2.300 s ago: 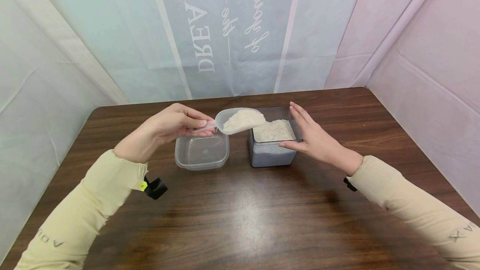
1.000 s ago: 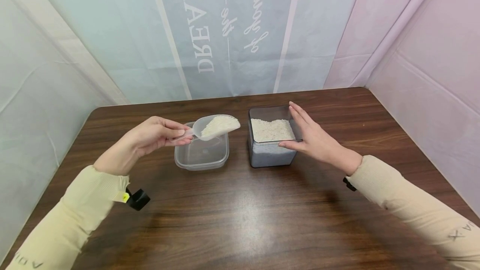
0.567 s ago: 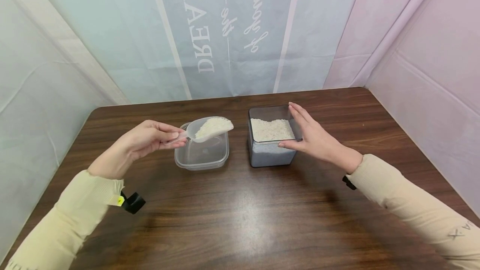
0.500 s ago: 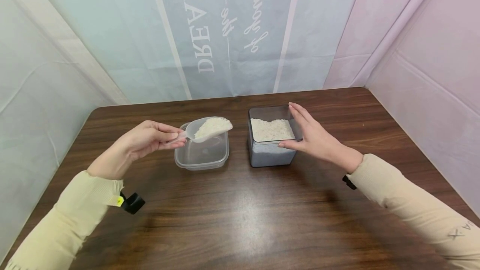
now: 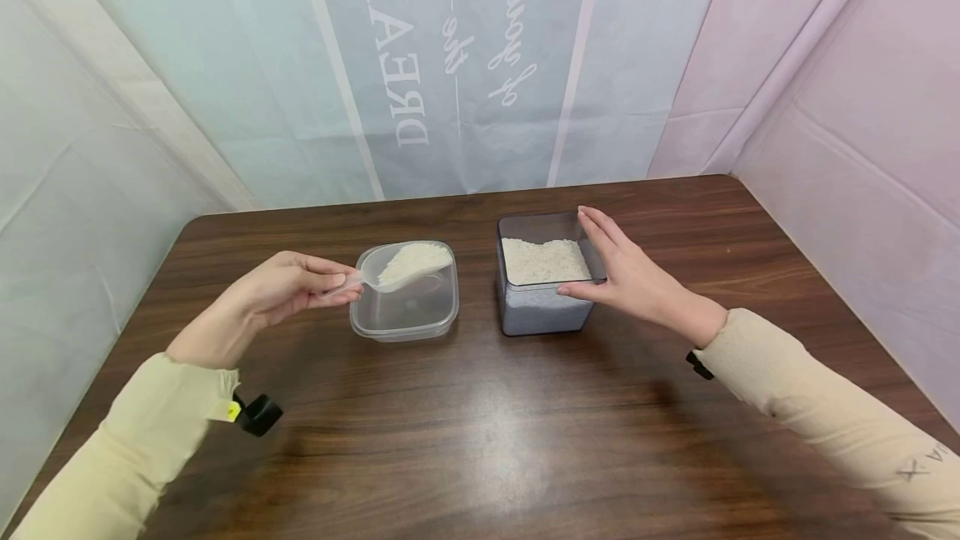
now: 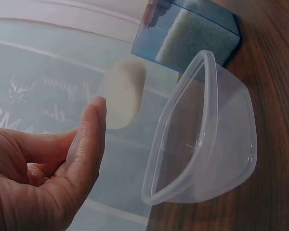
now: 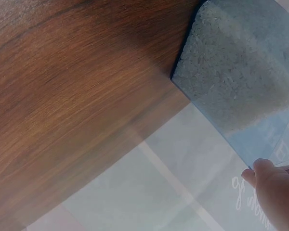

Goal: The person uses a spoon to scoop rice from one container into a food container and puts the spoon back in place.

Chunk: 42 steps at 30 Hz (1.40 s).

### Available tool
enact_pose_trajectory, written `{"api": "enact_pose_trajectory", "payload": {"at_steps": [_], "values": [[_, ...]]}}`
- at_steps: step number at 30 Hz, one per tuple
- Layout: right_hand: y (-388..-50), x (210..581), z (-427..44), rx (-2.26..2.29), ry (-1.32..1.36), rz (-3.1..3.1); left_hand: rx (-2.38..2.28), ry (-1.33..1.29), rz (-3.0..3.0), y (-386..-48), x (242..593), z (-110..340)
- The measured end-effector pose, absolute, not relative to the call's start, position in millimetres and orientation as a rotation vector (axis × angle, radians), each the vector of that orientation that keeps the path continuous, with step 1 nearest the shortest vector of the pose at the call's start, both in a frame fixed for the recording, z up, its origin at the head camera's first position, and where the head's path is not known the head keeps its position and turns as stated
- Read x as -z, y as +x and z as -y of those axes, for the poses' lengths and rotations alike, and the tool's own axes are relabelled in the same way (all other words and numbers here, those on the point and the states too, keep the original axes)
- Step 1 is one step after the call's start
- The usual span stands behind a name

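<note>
My left hand (image 5: 288, 290) pinches the handle of a translucent scoop (image 5: 371, 272) heaped with white rice (image 5: 415, 262). The scoop hangs over a clear plastic food container (image 5: 405, 319) with no rice visible in it. In the left wrist view the scoop (image 6: 123, 94) is above the rim of that container (image 6: 209, 96), apart from it. To the right stands a dark see-through bin (image 5: 547, 307) with rice (image 5: 546, 261) inside. My right hand (image 5: 633, 273) grips the bin's right side near the top, thumb at the front and fingers at the back. In the right wrist view only part of this hand (image 7: 277, 195) shows.
Both containers stand on a dark wood-grain table (image 5: 480, 440), with a gap between them. A pale printed curtain (image 5: 465, 65) hangs behind the table's back edge. Fabric walls flank it on the left and right.
The scoop of rice has moved left, from above the bin to above the clear container, and come a little lower. My right hand has stayed on the bin.
</note>
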State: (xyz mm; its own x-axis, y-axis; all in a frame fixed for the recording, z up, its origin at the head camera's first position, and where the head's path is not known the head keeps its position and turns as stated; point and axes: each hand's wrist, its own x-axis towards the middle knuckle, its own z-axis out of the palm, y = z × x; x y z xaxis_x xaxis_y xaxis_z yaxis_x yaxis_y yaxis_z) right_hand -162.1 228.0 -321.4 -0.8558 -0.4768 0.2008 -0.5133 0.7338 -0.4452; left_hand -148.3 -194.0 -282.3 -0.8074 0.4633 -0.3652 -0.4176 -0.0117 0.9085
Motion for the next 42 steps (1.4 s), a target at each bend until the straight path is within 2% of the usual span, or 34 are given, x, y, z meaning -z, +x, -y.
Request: {"api": "enact_pose_trajectory", "payload": {"at_steps": [42], "values": [[-166, 314, -227, -0.741, 0.871, 2.901, -1.829, -0.003, -1.723, -147, 299, 207]]}}
